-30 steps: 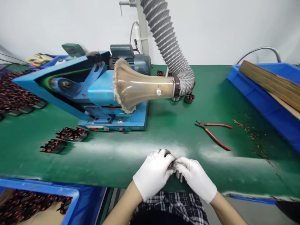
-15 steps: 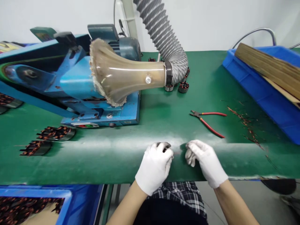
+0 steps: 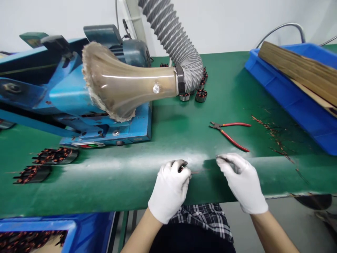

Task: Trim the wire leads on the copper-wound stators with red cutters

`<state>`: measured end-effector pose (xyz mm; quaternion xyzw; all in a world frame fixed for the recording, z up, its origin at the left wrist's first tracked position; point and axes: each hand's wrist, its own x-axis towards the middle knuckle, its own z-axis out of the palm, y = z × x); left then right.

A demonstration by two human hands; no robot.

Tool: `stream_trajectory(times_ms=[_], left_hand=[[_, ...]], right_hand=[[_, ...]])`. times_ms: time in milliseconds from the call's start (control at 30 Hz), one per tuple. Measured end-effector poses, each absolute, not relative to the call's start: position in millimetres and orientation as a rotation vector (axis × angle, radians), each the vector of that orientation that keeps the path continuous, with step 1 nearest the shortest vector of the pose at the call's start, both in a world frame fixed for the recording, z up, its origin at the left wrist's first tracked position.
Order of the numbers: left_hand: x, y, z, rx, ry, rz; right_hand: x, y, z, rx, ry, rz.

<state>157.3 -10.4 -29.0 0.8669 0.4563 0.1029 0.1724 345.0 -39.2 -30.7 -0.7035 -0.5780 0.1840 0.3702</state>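
Observation:
My left hand [image 3: 170,188], in a white glove, is curled around a small wire-wound motor stator [image 3: 181,169], most of it hidden by the fingers. A thin copper wire [image 3: 195,172] sticks out from it to the right. My right hand [image 3: 240,179], gloved too, is some way off to the right with thumb and fingertips pinched together; whatever they may hold is too small to make out. Beyond it lie red-handled cutting pliers [image 3: 230,131], jaws apart, touched by neither hand.
A blue belt machine [image 3: 105,102] with a clear hood and grey hose [image 3: 184,45] stands at left. Wound stators [image 3: 52,156] lie before it, more [image 3: 201,95] under the hose. Wire scraps [image 3: 276,137] and a blue bin [image 3: 295,105] are right; another bin [image 3: 72,228] is below left.
My right hand has moved right, away from the left hand, and its fingers have turned upward in a pinch. The left hand keeps its grip. The whole view has shifted slightly.

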Motion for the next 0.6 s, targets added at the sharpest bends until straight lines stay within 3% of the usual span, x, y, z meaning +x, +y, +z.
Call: stream_trajectory(times_ms=[100,233,467,600], left_hand=[[159,-10,-27,2.451,1.289,0.307],[158,-11,-22,2.393,1.301,0.303],[138,-7,-31,2.024,1.284,0.503],[135,-4,-34,1.974,1.368,0.544]], right_hand=[[337,-39,-27,-1.571,-1.98,0.481],[321,-33,-37,-1.367,-2.424,0.258],[320,-26,-55,-1.418,-2.294,0.424],[315,-28,-60,-1.437,-2.325,0.309]])
